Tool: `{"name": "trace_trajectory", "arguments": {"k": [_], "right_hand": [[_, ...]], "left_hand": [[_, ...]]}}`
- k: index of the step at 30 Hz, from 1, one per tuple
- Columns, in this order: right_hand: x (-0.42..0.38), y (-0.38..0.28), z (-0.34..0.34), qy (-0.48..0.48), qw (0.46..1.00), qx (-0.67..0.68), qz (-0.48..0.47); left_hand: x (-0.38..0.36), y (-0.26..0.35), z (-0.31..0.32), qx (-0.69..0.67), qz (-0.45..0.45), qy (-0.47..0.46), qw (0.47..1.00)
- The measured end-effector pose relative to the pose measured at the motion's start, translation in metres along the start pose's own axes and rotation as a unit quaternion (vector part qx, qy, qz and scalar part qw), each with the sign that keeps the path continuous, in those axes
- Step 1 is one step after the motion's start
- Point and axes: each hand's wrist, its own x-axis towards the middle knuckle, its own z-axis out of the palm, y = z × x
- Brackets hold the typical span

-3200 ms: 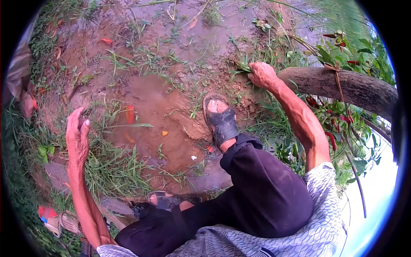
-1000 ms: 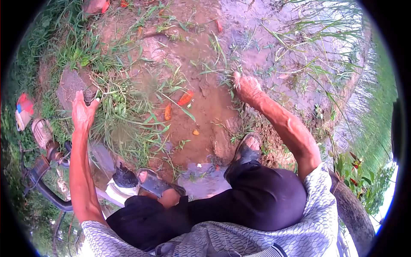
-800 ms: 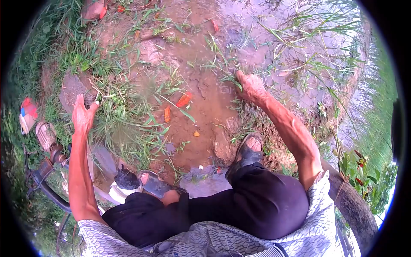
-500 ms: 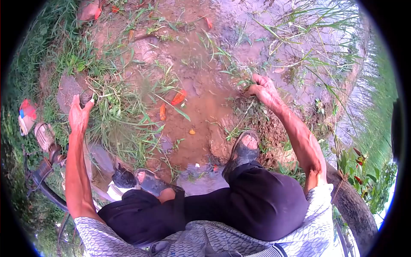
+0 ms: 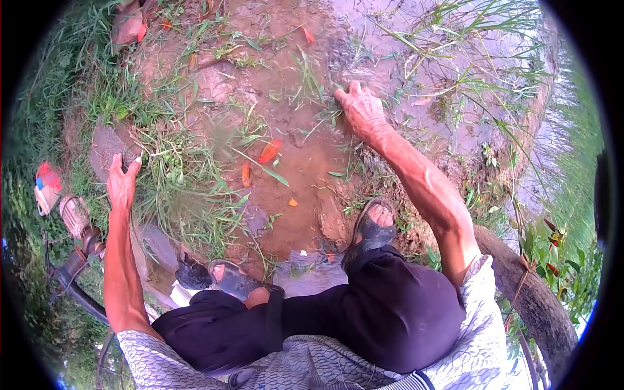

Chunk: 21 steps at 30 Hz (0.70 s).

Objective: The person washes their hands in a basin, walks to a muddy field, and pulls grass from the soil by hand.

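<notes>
My left hand [image 5: 121, 185] is low at the left, beside a flat stone [image 5: 107, 151] and a heap of cut-looking grass [image 5: 179, 170]. Its thumb and forefinger are spread apart; the other fingers are mostly hidden. My right hand [image 5: 363, 112] is down at the muddy edge of the wet ground, back of the hand upward. The fingers curl around weeds [image 5: 339, 122], though the fingertips and much of the grip are hidden beneath the hand.
Muddy water [image 5: 302, 156] lies between my hands, with orange-red leaves [image 5: 269, 151] near it. My sandaled feet [image 5: 374, 224] stand on mud. A thick branch [image 5: 536, 302] runs at the right; a bicycle-like handlebar [image 5: 71, 266] is at the left. Tall grass [image 5: 481, 39] grows upper right.
My right hand has moved up and to the left along the muddy edge, from one weed clump to another. My left hand has stayed almost in place beside the grass heap.
</notes>
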Motion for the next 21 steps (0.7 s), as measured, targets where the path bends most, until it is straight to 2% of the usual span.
{"name": "trace_trajectory", "arguments": {"k": [2,3,6,7,10,11,14,15,18,20,21], "right_hand": [[0.004,0.017,0.033,0.079,0.994,-0.004,-0.077],[0.003,0.015,0.032,0.053,0.991,-0.04,-0.114],[0.002,0.007,0.027,0.02,0.995,-0.026,-0.09],[0.001,0.006,0.024,0.055,0.994,-0.013,-0.095],[0.006,0.014,0.048,0.042,0.989,-0.034,-0.141],[0.01,0.023,0.055,0.083,0.98,0.008,-0.178],[0.027,0.039,0.054,-0.052,0.992,0.066,-0.091],[0.028,0.044,0.051,-0.028,0.989,0.116,-0.084],[0.002,0.039,0.031,-0.185,0.933,0.306,0.044],[-0.008,0.067,0.118,-0.077,0.886,0.457,0.007],[-0.003,0.061,0.1,-0.072,0.911,0.405,-0.004]], "left_hand": [[-0.001,0.002,0.0,0.003,0.005,0.004,1.0],[-0.001,0.003,0.0,0.006,0.004,0.006,1.0],[-0.001,0.008,-0.002,-0.004,-0.01,0.004,1.0],[-0.001,0.009,-0.002,-0.004,-0.012,0.004,1.0],[-0.004,0.012,-0.004,-0.002,-0.015,0.003,1.0],[-0.004,0.012,-0.004,-0.002,-0.014,0.002,1.0],[-0.005,0.012,-0.005,-0.002,-0.012,0.001,1.0],[-0.005,0.012,-0.005,-0.002,-0.011,0.001,1.0],[-0.001,0.002,-0.001,0.002,0.003,0.009,1.0],[0.001,-0.001,0.001,-0.007,0.006,0.017,1.0],[0.0,-0.003,0.003,-0.012,0.006,0.019,1.0]]}}
